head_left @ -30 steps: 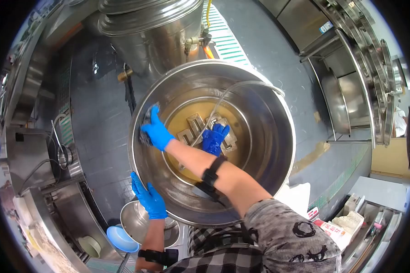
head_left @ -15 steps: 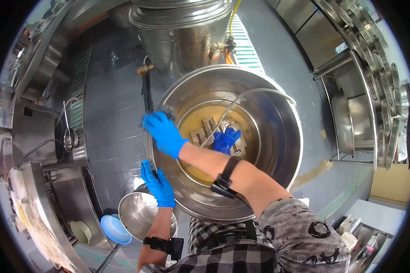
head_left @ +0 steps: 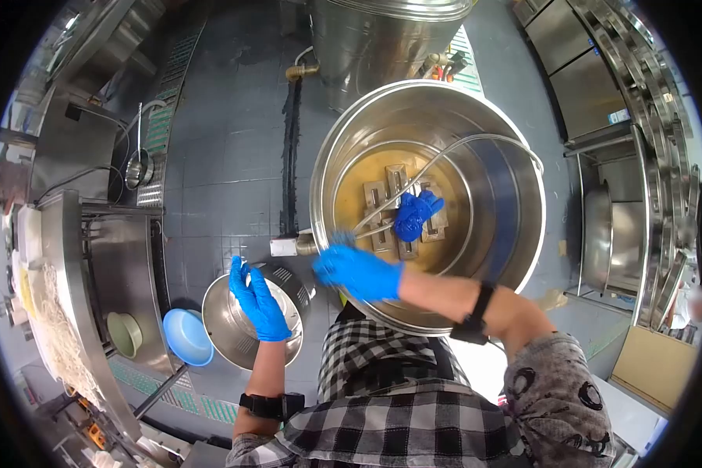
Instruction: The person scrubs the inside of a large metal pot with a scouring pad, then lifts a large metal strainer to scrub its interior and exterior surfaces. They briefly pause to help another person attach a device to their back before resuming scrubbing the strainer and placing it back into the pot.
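A large round steel vat (head_left: 534, 226) stands in front of me, with yellowish liquid in its bottom. My right hand (head_left: 359, 271), in a blue glove, is closed at the vat's left front rim. A grey steel wool scourer (head_left: 341, 239), smeared by motion, shows at its fingers. My left hand (head_left: 261, 306), also gloved in blue, is open and holds nothing, over a steel pot (head_left: 230, 343) on the floor. Inside the vat are slotted metal blocks (head_left: 396, 179), a dark blue bundle like a wet glove or cloth (head_left: 417, 215) and a grey hose (head_left: 476, 139).
A second steel vat (head_left: 374, 47) stands behind, near a pipe fitting (head_left: 300, 72). At left are a blue basin (head_left: 187, 337), a green basin (head_left: 123, 334) and a steel table (head_left: 70, 265). Racks with steel pans (head_left: 597, 234) line the right side. A pipe end (head_left: 285, 247) lies beside the vat.
The view has shifted, so the vat appears farther right. My right hand has moved along the rim toward my body. My left hand is now apart from the vat, over the pot.
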The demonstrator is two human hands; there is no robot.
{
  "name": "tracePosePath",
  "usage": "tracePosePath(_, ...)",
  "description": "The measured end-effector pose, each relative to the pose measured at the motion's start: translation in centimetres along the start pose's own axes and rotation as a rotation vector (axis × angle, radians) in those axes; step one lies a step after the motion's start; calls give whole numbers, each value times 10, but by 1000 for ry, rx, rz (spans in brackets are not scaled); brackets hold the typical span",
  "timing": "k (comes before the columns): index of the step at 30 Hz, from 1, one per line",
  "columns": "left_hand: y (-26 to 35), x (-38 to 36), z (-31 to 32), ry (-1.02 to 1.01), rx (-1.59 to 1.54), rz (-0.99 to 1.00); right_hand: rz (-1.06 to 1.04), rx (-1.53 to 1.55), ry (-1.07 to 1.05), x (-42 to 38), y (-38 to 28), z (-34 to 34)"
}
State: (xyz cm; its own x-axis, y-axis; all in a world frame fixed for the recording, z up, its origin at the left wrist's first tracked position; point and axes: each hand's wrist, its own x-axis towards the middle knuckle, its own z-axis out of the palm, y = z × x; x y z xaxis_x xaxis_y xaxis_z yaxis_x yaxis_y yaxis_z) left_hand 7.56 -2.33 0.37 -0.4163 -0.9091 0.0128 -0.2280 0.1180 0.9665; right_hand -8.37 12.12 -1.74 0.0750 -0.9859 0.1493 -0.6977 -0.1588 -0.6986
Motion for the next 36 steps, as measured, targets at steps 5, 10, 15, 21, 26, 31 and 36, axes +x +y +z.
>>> tracePosePath(5,-19,-11,-15,-49,-57,-106,292,184,225,-84,-64,4)
tracePosePath(10,-14,-15,3,-113,-58,-116,578,585,252,-66,-5,61)
tracePosePath(15,5,-9,57,-338,364,359,510,-251,405,43,146,-40)
tracePosePath(21,15,9,117,-440,311,641,643,987,1848,-117,257,-183)
tracePosePath(26,0,15,113,-722,456,881,435,1399,1709,-82,275,-156)
tracePosePath(31,-11,15,115,-630,391,819,793,631,339,7,144,42)
tracePosePath(36,-24,9,109,-613,446,715,945,44,-938,-234,24,-30)
